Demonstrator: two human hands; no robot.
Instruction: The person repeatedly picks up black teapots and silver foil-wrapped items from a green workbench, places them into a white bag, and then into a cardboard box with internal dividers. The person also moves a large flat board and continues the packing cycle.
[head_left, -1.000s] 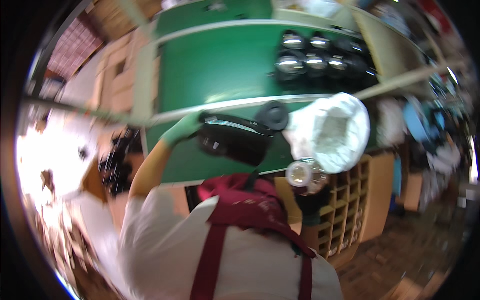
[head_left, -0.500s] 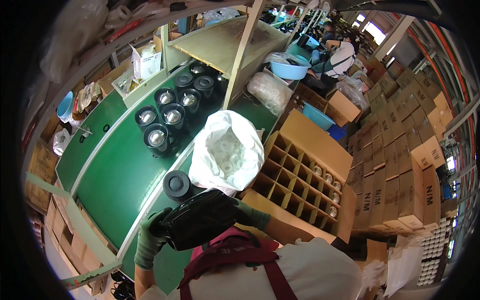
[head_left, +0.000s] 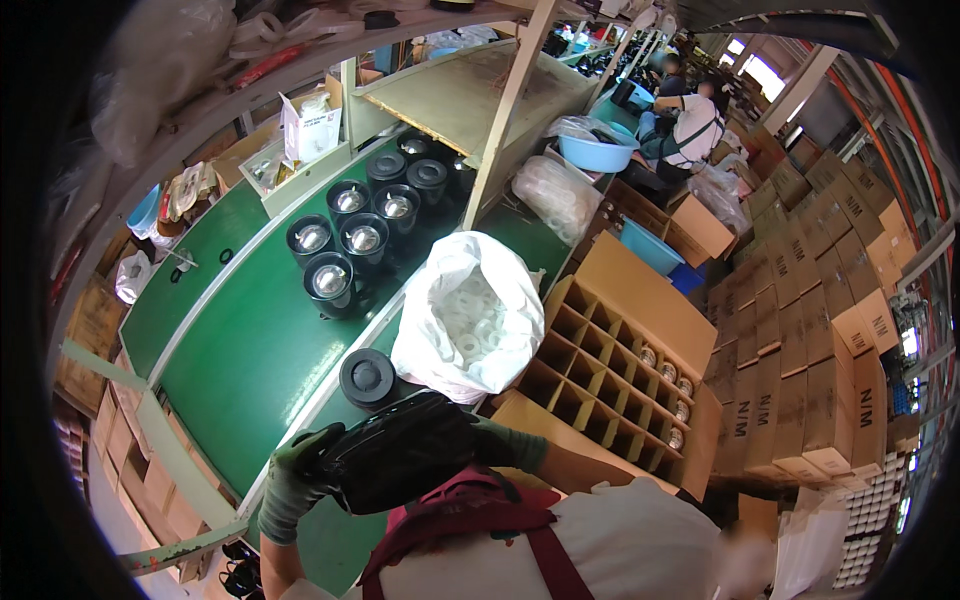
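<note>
The pot (head_left: 405, 455), dark and glossy, lies on its side above the near edge of the bench (head_left: 220, 360). The left hand (head_left: 300, 470), gloved, is curled firmly around one end; the right hand (head_left: 503, 443) is at the other end, its fingers hidden, so how far it is open or whether it grips cannot be told.

On the far part of the bench, several silver-lined pots (head_left: 329, 280) stand upright in a cluster, apparently done to that stage, with a couple of dark-topped pots (head_left: 427, 176) behind. A round black lid (head_left: 367, 377) is beside the bag (head_left: 425, 362) of pale rings (head_left: 470, 335).

The held pot seems unfinished, being off the bench; whether it is lined does not show. The box (head_left: 655, 295) has shiny pieces (head_left: 682, 411) along its right side, so some stock looks left
</note>
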